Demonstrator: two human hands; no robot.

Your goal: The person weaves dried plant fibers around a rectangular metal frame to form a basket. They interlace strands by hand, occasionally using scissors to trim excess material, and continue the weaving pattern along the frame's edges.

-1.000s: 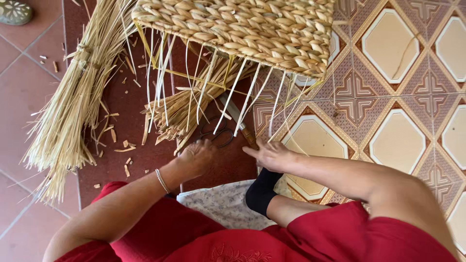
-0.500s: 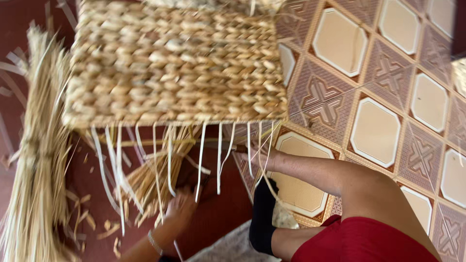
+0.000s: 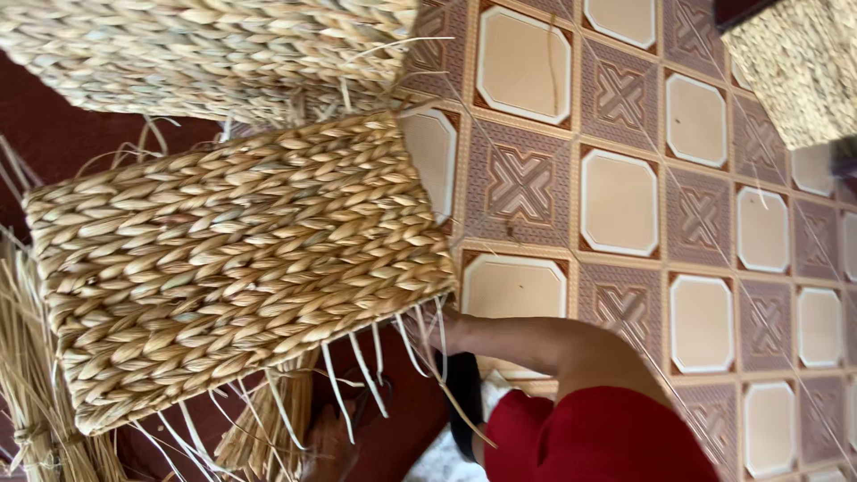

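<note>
I see patterned floor tiles (image 3: pixel 616 201) beneath a woven basket (image 3: pixel 241 268); my left hand (image 3: pixel 326 442) shows, its grip unclear, the right hidden.

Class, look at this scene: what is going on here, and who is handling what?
A person in red sits on a patterned tile floor, working on a woven straw basket with loose unwoven strands hanging from its lower edge. The right hand is hidden behind the basket; the left hand sits low beside a straw bundle. A second woven piece lies above.
</note>
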